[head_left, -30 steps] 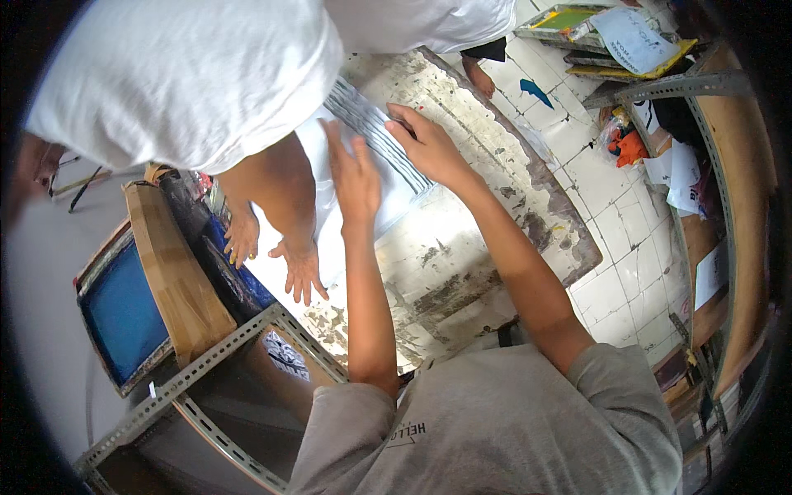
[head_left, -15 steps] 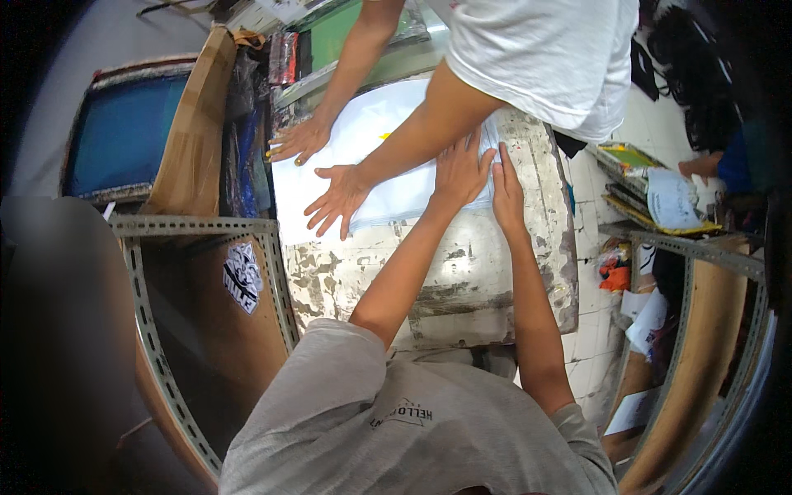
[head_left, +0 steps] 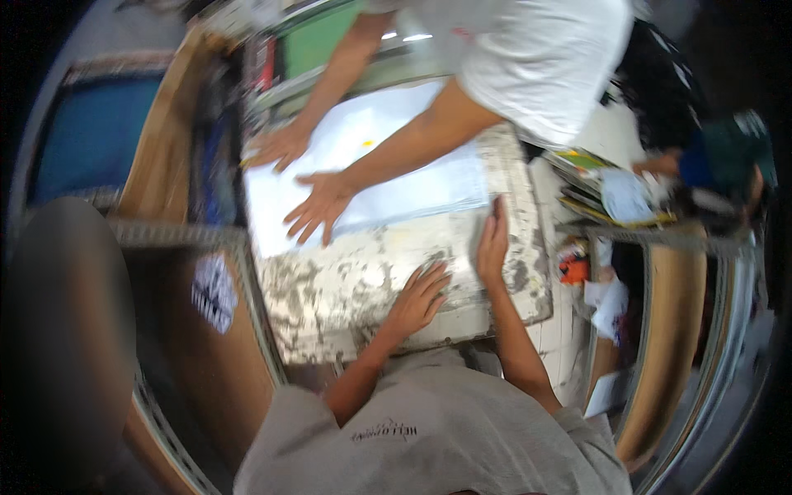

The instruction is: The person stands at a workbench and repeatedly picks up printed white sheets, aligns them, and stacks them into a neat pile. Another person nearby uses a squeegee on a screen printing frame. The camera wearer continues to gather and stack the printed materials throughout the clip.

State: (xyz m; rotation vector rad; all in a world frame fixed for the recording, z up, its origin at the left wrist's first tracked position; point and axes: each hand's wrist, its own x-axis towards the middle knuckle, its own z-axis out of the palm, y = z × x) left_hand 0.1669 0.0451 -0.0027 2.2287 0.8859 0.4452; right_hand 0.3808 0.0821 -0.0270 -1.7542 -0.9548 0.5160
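Note:
A stack of thin white sheets, perhaps paper or film, lies on the worn, paint-flaked table with a small yellow mark on top. My left hand is over the near part of the table, apart from the sheets, fingers stretched and holding nothing. My right hand is edge-on just past the sheets' near right corner, its fingers straight and nothing in it. Across from me a person in a white T-shirt presses both spread hands flat on the left part of the sheets. The picture is slightly blurred.
A green screen frame lies at the table's far side. A blue screen frame and cardboard stand at left. Metal racks flank me, with boards in the right rack. Another person's hand is near stacked frames at right.
Both my hands have left the sheets; the left drew back toward me, the right moved nearer along the table. The other person's hands stay on the sheets. The view has shifted slightly.

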